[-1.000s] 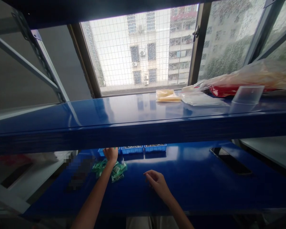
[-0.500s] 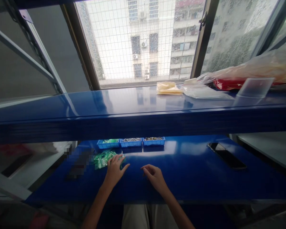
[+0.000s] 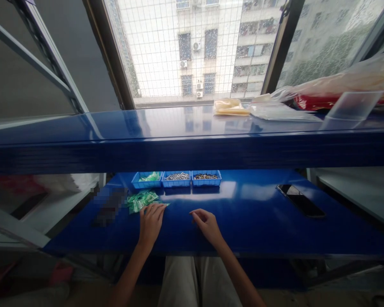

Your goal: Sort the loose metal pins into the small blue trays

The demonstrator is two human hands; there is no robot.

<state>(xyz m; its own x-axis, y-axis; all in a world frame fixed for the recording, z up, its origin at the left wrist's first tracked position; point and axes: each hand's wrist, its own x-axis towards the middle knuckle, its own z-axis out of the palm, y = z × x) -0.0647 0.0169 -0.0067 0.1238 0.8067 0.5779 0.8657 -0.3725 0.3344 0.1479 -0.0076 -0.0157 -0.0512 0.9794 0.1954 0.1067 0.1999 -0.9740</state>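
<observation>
Head cam: I've got both of the wearer's hands over the near part of the blue worktop (image 3: 249,232). L hand (image 3: 151,224) is back-up at the near R edge of the green packets (image 3: 141,200), fingers bent over them; can't tell if it's grasping one. R hand (image 3: 208,227) sits to the right, apart from L hand, w/ fingers curled in & thumb close to the index tip; can't tell if anything small is pinched there. The packets lie in a loose pile left of ctr, just on the near side of the L bin (image 3: 147,185). That bin has more green stuff inside; mid bin (image 3: 176,183) & R bin (image 3: 206,183) stand in a row w/ it, holding small metal pcs (image 3: 177,176). On the right I see a phone (image 3: 301,201) lying flat, well apart from R hand. Upper shelf (image 3: 147,155) crosses above, w/ a yellowish packet (image 3: 231,107) & a see-through cup (image 3: 353,110) toward its right.
</observation>
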